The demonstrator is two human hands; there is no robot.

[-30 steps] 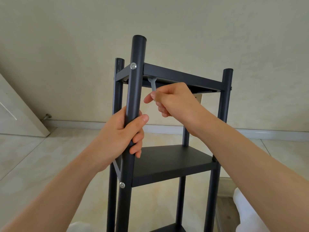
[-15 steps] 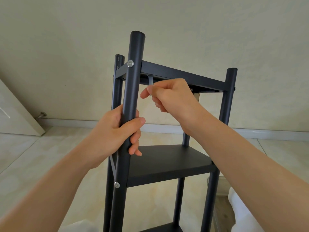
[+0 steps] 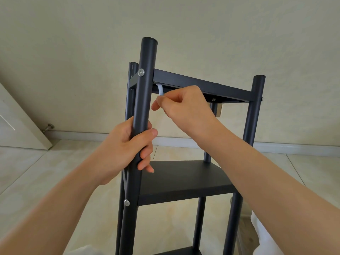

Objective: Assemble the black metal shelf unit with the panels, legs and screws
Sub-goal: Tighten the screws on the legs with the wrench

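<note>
Door: one pale door (image 3: 16, 124) leans in at the far left, a metal stopper (image 3: 48, 127) at the skirting beside it
Left hand: one left hand (image 3: 127, 150) wraps its fingers and thumb round the near-left leg (image 3: 142, 111), gripping it between the two panels
Legs: four black tubular legs counted; the near-right leg (image 3: 252, 122) stands upright, the two rear ones partly hidden
Screws: two silver screw heads on the gripped leg, an upper screw (image 3: 141, 72) at the top panel and a lower screw (image 3: 126, 202) at the middle panel
Panels: three black panels show, the top panel (image 3: 200, 84), the middle panel (image 3: 184, 178), and the edge of a third at the bottom of the view
Right hand: one right hand (image 3: 185, 107) pinches a small pale wrench (image 3: 160, 90) under the top panel's front-left corner, fingers curled
Change: the shelf unit sits a little further right in view than half a second ago; both hands keep their grips; the wrench is tilted slightly differently
</note>
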